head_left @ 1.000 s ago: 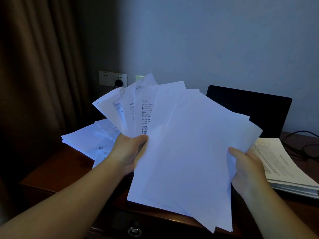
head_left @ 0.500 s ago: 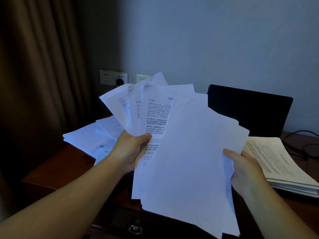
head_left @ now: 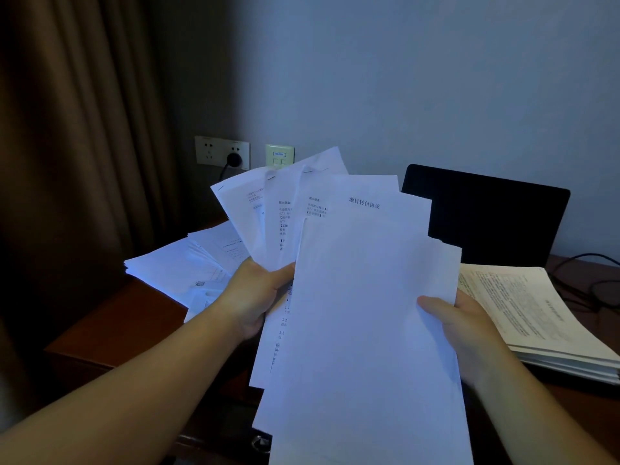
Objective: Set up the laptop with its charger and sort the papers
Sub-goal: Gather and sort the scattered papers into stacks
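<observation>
I hold a fan of white printed sheets (head_left: 365,297) above the desk. My left hand (head_left: 255,293) grips the fan's left side, thumb across the front. My right hand (head_left: 466,327) pinches the right edge of the front blank-looking sheets, thumb on top. Behind the papers stands the open laptop (head_left: 496,216) with a dark screen; its keyboard is hidden. A black cable (head_left: 583,280) runs over the desk at the right. A black plug (head_left: 234,159) sits in the wall socket (head_left: 221,152).
A loose pile of white sheets (head_left: 181,270) lies at the desk's left. A thick, tidier stack of printed pages (head_left: 536,313) lies at the right. The wooden desk (head_left: 110,327) has a drawer with a keyhole (head_left: 260,443). A brown curtain (head_left: 77,146) hangs on the left.
The front sheets have swung from a right-leaning tilt to nearly upright and slid lower. A title line on a sheet behind them now shows. My right hand moved slightly left with them.
</observation>
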{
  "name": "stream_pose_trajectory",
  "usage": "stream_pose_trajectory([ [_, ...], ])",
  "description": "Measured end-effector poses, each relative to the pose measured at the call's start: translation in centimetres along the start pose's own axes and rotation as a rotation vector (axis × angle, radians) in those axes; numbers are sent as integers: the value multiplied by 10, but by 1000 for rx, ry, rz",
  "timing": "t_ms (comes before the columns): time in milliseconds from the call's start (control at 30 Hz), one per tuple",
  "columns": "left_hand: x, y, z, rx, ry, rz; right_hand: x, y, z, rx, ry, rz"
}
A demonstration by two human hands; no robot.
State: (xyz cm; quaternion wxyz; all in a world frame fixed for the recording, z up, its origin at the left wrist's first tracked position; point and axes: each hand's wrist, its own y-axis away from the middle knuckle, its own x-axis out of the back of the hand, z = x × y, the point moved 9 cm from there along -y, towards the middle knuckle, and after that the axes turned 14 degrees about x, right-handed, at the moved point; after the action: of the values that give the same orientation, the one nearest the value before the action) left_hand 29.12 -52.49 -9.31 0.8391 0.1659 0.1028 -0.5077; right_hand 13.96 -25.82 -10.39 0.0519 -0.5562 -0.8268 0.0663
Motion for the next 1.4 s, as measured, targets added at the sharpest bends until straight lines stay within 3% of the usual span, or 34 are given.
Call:
stream_pose_trajectory([
  [133,6,-2,-2,19,-28,59,4,-1,5,13,-26,81],
  [500,8,-7,0,63,157,11,30,-5,12,59,-115,328],
  [733,2,-4,-1,100,189,-51,14,-10,20,3,-212,210],
  [900,-8,1,-5,230,277,-215,11,-7,22,-42,-144,126],
  [1200,-24,7,4,171,65,-316,-2,1,1,49,-52,8],
  [1400,-5,-3,-7,278,243,-148,2,0,0,93,-72,87],
])
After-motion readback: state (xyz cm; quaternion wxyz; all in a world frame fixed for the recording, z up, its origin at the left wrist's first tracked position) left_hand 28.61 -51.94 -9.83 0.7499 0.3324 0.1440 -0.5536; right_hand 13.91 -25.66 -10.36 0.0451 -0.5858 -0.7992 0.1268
